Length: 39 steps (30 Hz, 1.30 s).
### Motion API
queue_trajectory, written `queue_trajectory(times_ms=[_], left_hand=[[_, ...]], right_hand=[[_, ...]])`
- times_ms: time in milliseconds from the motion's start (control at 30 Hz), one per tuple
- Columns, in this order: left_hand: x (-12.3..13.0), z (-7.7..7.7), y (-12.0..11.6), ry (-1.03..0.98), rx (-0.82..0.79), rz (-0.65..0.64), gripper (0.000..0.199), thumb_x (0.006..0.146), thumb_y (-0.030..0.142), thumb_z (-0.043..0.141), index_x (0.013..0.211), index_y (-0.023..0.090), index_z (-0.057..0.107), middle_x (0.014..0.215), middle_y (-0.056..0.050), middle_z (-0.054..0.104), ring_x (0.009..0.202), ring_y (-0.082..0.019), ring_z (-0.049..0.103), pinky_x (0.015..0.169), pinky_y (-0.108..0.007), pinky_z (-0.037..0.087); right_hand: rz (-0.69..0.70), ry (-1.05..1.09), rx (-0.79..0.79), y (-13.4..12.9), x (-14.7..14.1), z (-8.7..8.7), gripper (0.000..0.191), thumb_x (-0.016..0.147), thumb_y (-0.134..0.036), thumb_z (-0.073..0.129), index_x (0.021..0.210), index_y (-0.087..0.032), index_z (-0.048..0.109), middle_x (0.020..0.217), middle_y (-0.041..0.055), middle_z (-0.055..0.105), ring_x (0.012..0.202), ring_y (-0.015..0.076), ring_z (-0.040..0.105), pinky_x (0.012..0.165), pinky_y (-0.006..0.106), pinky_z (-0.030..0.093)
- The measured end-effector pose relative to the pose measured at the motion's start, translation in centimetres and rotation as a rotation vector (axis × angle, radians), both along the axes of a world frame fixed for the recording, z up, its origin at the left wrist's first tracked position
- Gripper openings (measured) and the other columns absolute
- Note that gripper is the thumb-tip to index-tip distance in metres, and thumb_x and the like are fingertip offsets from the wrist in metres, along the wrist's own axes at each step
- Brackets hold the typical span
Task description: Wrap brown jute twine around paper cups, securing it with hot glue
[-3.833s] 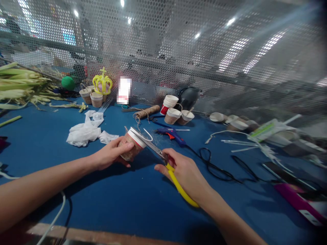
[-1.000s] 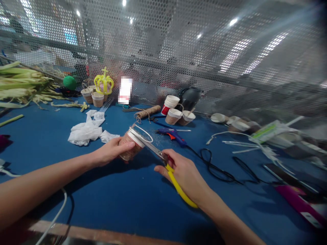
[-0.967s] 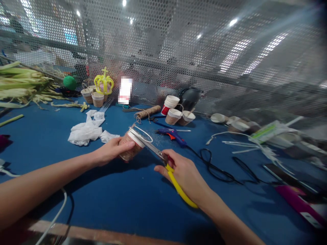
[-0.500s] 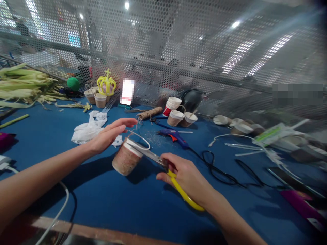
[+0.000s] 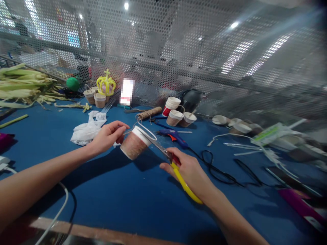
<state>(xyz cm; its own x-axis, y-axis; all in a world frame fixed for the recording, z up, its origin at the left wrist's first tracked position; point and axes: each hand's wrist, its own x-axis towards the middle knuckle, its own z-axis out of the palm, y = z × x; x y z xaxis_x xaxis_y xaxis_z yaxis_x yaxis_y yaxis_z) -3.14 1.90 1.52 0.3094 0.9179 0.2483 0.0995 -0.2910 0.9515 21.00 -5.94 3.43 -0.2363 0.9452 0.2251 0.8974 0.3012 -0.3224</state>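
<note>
- The cup (image 5: pixel 134 145), brown-sided with a white rim, is tilted above the tabletop (image 5: pixel 143 204), between the two hands; a white loop (image 5: pixel 151 133) arches over its mouth.
- The left hand (image 5: pixel 108 136) is nearly closed beside the cup's rim, thumb and fingers seemingly pinching a thin strand (image 5: pixel 129 131); it does not wrap the cup's body.
- The right hand (image 5: pixel 190 170) is wrapped around the yellow-handled scissors (image 5: pixel 189 191), whose blades reach the cup's rim; how far apart the blades are, I can't tell.
- White cloth (image 5: pixel 85 132) lies left of the cup, a twine roll (image 5: pixel 152 113) beyond it, and a blue glue gun (image 5: pixel 176 136) to its right.
- The cup looks light and fairly stiff, probably easy to dent; its rough side should give decent grip. Best hold it low round the body, clear of the blades and the bendy-looking loop.
- No brand can be read: the red-marked stacked cups (image 5: pixel 171 104) beyond the cup and the green-marked packet (image 5: pixel 269 133) far to its right show nothing legible.
</note>
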Motion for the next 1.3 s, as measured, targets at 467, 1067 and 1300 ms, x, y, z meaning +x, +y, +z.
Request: queue_trajectory(times_ms=[467, 1067, 1300], left_hand=[[0.8, -1.2, -0.1, -0.288, -0.393, -0.107, 0.022, 0.072, 0.034, 0.061, 0.079, 0.015, 0.053, 0.070, 0.000, 0.058, 0.063, -0.010, 0.052, 0.061, -0.023, 0.039], [1.2, -1.3, -1.4, 0.047, -0.251, -0.338, 0.042, 0.072, 0.038, 0.059, 0.103, 0.011, 0.053, 0.098, -0.011, 0.061, 0.085, -0.021, 0.056, 0.074, -0.030, 0.044], [1.2, -1.5, -1.4, 0.071, -0.223, -0.339, 0.042, 0.072, 0.039, 0.059, 0.102, 0.011, 0.052, 0.096, -0.010, 0.060, 0.083, -0.020, 0.056, 0.071, -0.027, 0.044]], right_hand=[[0.000, 0.001, 0.133, 0.2, 0.0, -0.8, 0.040, 0.075, -0.056, 0.049, 0.085, -0.018, 0.051, 0.062, 0.0004, 0.051, 0.052, 0.0128, 0.047, 0.051, 0.024, 0.040], [0.040, 0.038, 0.022, 0.2, -0.8, -1.5, 0.045, 0.061, -0.044, 0.070, 0.090, -0.020, 0.046, 0.082, 0.0034, 0.057, 0.074, 0.0190, 0.055, 0.065, 0.031, 0.044], [0.045, 0.037, -0.006, -0.1, -0.7, -1.7, 0.040, 0.066, -0.051, 0.063, 0.086, -0.021, 0.045, 0.071, 0.0003, 0.055, 0.061, 0.0149, 0.051, 0.056, 0.026, 0.040]])
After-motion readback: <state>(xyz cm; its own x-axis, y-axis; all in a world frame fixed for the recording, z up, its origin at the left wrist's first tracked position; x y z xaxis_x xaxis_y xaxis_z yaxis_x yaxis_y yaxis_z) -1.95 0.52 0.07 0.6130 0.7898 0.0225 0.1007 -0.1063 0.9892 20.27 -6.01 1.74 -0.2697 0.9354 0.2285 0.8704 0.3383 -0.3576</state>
